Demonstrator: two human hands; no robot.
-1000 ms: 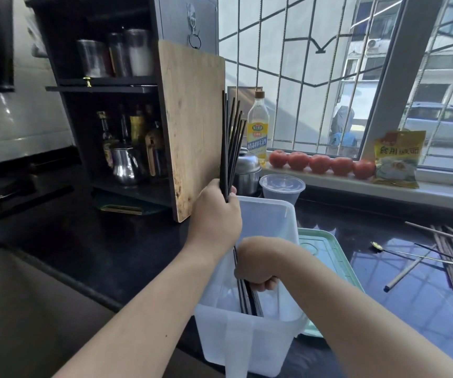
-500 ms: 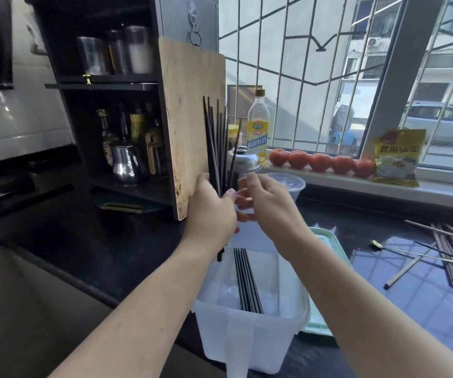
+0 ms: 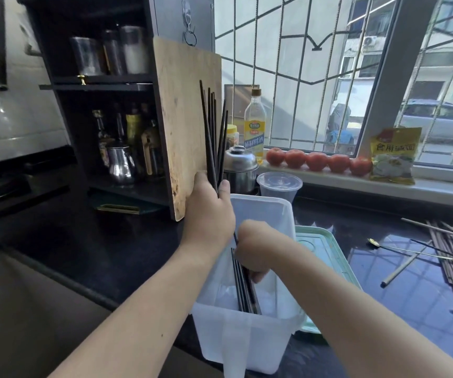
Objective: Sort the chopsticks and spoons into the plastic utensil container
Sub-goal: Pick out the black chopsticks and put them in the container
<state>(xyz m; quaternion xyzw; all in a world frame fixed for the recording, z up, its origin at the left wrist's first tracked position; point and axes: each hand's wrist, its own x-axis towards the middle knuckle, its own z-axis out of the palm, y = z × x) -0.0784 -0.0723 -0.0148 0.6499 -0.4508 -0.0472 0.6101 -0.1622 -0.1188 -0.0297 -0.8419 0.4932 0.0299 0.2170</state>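
My left hand (image 3: 209, 214) grips a bunch of black chopsticks (image 3: 214, 137) that stand upright above the far left corner of the white plastic utensil container (image 3: 271, 334). My right hand (image 3: 255, 249) reaches down inside the container, its fingers curled round black chopsticks (image 3: 243, 290) that lie along the container's floor. On the dark counter to the right lie several wooden chopsticks (image 3: 450, 257) and a thin gold spoon (image 3: 400, 248).
The container's pale green lid (image 3: 326, 255) lies flat just right of it. A wooden cutting board (image 3: 184, 118) leans on a dark shelf behind my left hand. A steel pot (image 3: 240, 170), a clear tub (image 3: 279, 185) and tomatoes (image 3: 318, 160) stand further back. A sink (image 3: 15, 309) is at lower left.
My right hand has dropped from beside the upright bunch into the container, onto the chopsticks lying there. My left hand still holds the bunch upright.
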